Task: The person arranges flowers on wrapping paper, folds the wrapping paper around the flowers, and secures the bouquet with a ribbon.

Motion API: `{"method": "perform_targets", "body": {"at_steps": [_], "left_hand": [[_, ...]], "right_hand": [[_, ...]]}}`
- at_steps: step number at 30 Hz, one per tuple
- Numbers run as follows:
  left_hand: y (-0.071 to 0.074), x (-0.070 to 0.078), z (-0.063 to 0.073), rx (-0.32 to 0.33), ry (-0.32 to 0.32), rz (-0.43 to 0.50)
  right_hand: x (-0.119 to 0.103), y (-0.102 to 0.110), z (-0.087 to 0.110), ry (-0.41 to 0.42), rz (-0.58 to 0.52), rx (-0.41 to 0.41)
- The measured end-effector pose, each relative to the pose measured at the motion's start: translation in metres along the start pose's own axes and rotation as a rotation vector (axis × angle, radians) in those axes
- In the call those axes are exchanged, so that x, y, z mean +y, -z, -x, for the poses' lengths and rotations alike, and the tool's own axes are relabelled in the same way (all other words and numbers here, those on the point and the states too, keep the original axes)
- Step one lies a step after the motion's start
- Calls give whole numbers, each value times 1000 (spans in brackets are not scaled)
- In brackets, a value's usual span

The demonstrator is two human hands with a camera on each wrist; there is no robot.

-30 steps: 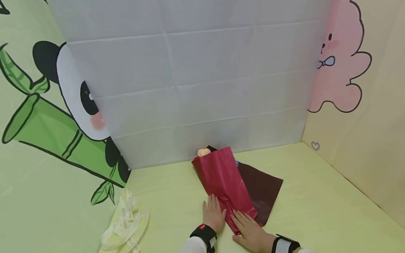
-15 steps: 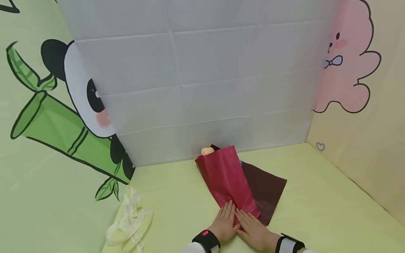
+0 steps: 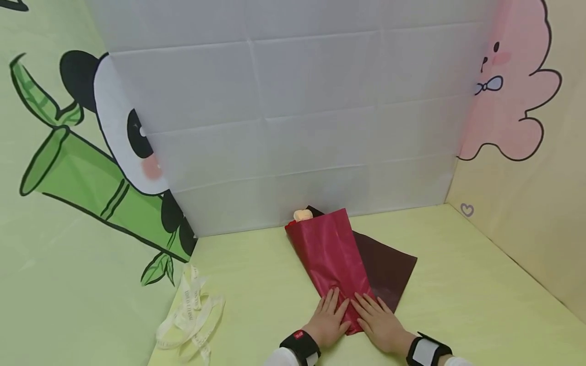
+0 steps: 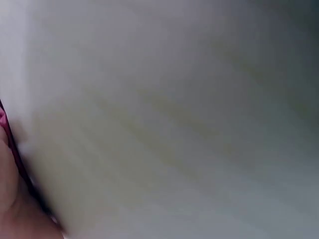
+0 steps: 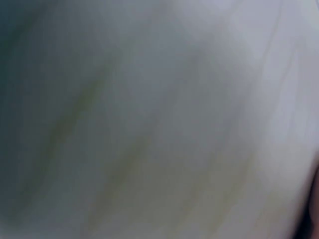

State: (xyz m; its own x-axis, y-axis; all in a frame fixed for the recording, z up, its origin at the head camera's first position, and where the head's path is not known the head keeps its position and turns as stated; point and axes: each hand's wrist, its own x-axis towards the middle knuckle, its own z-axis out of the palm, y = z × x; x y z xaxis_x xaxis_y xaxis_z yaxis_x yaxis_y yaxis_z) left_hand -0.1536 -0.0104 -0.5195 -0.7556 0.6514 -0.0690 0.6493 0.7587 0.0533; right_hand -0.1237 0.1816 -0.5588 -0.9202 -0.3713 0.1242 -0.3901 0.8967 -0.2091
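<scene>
Lettering (image 3: 187, 300) too small to read on pale ribbon (image 3: 194, 333), red label (image 3: 299, 335) on black wristband (image 3: 303, 347) unreadable

- A pale grey backdrop (image 3: 297, 101), creased in a grid, fills the back.
- The light green left wall (image 3: 68, 254) shows a panda (image 3: 116, 134) (cut off by the backdrop) and bamboo (image 3: 82, 170).
- The cream right wall (image 3: 517, 213) bears a pink animal (image 3: 513, 114) and purple heart (image 3: 467, 210).
- Soft light falls on a pale yellow surface (image 3: 256, 284).

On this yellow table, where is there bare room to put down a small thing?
Two patches look free: the table right of the dark paper, up to the right wall, and the strip between the ribbon and the red paper. The front middle is crowded: left hand and right hand rest on that paper.
</scene>
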Motion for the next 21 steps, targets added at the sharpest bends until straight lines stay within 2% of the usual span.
{"method": "perform_targets", "body": {"at_steps": [6, 9, 12, 18, 21], "left_hand": [[0, 0, 0, 34, -35, -32], [-4, -3, -1, 57, -48, -25], [-9, -6, -2, 74, -63, -11], [-12, -6, -4, 102, -82, -5], [-10, -5, -3, 76, -79, 16]], "right_hand": [[7, -4, 1, -25, 0, 46], [13, -5, 3, -77, 10, 74], [20, -3, 6, -183, 16, 83], [27, 9, 13, -460, -39, 123], [26, 13, 14, -538, -32, 167]]}}
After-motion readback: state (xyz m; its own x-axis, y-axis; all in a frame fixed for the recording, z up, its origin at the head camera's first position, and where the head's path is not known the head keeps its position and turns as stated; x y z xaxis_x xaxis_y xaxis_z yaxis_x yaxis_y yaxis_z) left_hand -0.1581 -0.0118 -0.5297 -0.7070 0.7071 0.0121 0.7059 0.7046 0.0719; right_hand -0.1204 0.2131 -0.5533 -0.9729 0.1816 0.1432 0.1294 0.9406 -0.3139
